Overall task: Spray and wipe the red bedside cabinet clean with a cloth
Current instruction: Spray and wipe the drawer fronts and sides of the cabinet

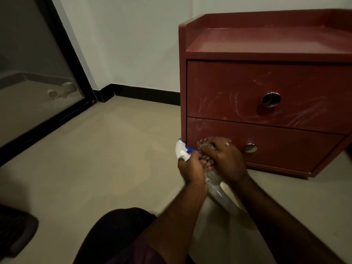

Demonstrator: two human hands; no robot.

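Observation:
The red bedside cabinet stands on the floor at the right, with two drawers, round metal knobs and whitish smears on its fronts. My left hand grips the neck of a clear spray bottle just below its white and blue trigger head, which points left. My right hand holds a bunched patterned cloth against the bottle's neck, right in front of the lower drawer's left part. The two hands touch each other.
Beige floor spreads to the left. A dark-framed glass door stands at the far left, and a black skirting board runs along the white wall. My knee is at the bottom, with a dark object at the lower left.

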